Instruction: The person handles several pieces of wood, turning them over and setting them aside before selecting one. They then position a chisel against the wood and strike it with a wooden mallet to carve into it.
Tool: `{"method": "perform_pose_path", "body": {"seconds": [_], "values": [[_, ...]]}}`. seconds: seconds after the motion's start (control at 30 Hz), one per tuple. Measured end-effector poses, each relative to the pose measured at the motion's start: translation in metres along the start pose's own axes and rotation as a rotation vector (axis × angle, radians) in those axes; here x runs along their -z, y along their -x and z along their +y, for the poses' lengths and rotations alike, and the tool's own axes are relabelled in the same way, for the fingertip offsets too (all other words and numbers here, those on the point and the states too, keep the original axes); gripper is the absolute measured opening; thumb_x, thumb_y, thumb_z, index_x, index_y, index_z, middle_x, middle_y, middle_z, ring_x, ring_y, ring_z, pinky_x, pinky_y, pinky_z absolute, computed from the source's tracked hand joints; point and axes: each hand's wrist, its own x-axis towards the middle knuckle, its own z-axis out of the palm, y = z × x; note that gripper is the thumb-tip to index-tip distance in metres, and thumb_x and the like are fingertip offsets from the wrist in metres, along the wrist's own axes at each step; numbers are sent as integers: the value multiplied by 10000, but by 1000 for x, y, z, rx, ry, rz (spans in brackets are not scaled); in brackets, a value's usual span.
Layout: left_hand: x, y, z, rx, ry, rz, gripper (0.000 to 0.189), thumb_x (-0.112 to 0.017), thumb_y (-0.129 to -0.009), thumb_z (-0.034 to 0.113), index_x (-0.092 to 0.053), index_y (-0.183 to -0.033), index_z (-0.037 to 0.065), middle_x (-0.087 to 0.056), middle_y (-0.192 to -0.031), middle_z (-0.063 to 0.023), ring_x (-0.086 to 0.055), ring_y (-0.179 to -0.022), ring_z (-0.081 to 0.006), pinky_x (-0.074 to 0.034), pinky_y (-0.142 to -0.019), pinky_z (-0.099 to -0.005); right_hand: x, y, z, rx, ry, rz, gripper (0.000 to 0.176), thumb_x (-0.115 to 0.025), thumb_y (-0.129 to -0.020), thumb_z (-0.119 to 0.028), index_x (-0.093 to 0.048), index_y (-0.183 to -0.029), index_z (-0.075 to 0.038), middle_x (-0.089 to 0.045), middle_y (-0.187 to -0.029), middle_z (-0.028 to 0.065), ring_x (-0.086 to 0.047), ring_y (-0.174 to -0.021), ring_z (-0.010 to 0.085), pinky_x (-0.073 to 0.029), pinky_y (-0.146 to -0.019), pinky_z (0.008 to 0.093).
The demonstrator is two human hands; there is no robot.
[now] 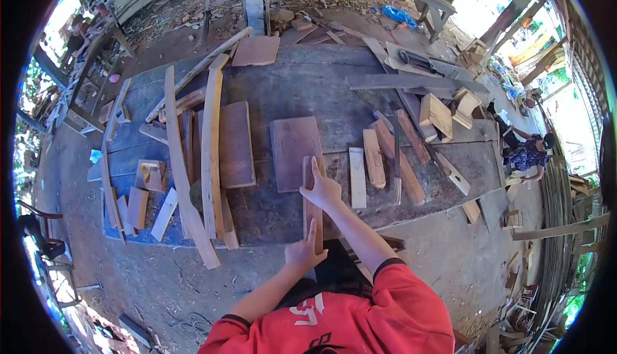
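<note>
A narrow brown wooden piece (313, 209) points away from my body, its far end lying over a flat square board (294, 138). My left hand (304, 252) holds its near end, with the index finger stretched along the wood. Farther up, my right hand (321, 190) grips the same piece, index finger laid along its top. The near end reaches to the table's front edge. To the right, a pale block (357, 178) and a light wooden piece (373, 158) lie on the dark table (283, 90).
Long curved boards (212, 154) and small blocks (136, 207) lie on the table's left. Thin strips (398, 161), cut blocks (436, 116) and long planks (418, 82) lie on the right. Another person (527, 154) is beyond the right end.
</note>
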Motion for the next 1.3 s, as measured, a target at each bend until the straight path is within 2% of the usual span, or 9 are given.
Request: {"method": "perform_pose_path", "body": {"seconds": [0.23, 0.3, 0.43, 0.6, 0.7, 0.8, 1.0, 1.17, 1.3], "values": [[-5, -3, 12, 118, -21, 48, 1058, -720, -584, 506, -219, -1428, 108, -521, -452, -56, -549, -382, -239, -437, -368, -369, -9, -4, 0, 141, 30, 112, 971, -628, -696, -474, -83, -1452, -200, -622, -971, 205, -641, -648, 334, -509, -583, 423], [-4, -28, 11, 145, -4, 62, 1057, -718, -590, 502, -211, -1430, 109, -523, -454, -58, -552, -387, -243, -440, -372, -373, 3, -30, -2, 142, 34, 47, 963, -626, -698, -467, -91, -1451, -193, -632, -885, 188, -643, -668, 332, -513, -587, 421], [17, -117, -1, 191, 3, 44, 1067, -699, -618, 503, -147, -1442, 108, -555, -497, -90, -569, -423, -276, -454, -399, -392, 38, -118, -9, 175, 14, -65, 954, -615, -699, -463, -105, -1448, -163, -643, -773, 159, -644, -687, 328, -515, -590, 421], [73, -264, -51, 204, -107, 20, 1053, -659, -647, 511, -83, -1455, 157, -621, -633, -123, -621, -562, -323, -488, -498, -396, 69, -282, -26, 180, 41, 45, 925, -590, -715, -485, -136, -1442, -136, -651, -895, 185, -648, -795, 326, -507, -688, 426], [118, -305, -53, 237, -175, 23, 1055, -659, -649, 499, -71, -1454, 153, -630, -652, -111, -627, -579, -310, -493, -515, -391, 111, -318, -49, 159, -3, 165, 908, -587, -719, -501, -174, -1437, -129, -655, -913, 184, -651, -818, 324, -508, -711, 418], [136, -287, -29, 266, -127, 118, 1048, -662, -640, 495, -96, -1453, 155, -624, -639, -111, -626, -563, -291, -492, -509, -399, 143, -289, -67, 229, -10, 143, 913, -589, -718, -515, -172, -1439, -141, -660, -894, 176, -651, -809, 325, -511, -700, 416], [69, -138, 16, 251, -32, 292, 1023, -714, -597, 396, -200, -1438, 125, -532, -475, -61, -546, -388, -243, -447, -382, -361, 80, -147, -37, 332, -17, 193, 920, -611, -702, -502, -176, -1440, -166, -647, -746, 166, -642, -662, 340, -507, -593, 429], [18, -17, 44, 314, 36, 96, 1041, -694, -620, 457, -155, -1445, 124, -540, -479, -75, -546, -385, -257, -439, -373, -381, 19, -27, -11, 325, 36, 45, 925, -633, -701, -495, -177, -1440, -177, -634, -678, 142, -637, -622, 319, -499, -539, 409], [1, 15, 33, 292, 73, 82, 1051, -687, -626, 477, -134, -1448, 123, -547, -485, -85, -554, -395, -268, -438, -373, -391, -9, 3, -5, 259, 84, -8, 918, -635, -707, -496, -182, -1443, -189, -628, -656, 137, -635, -606, 306, -494, -544, 397]]}}
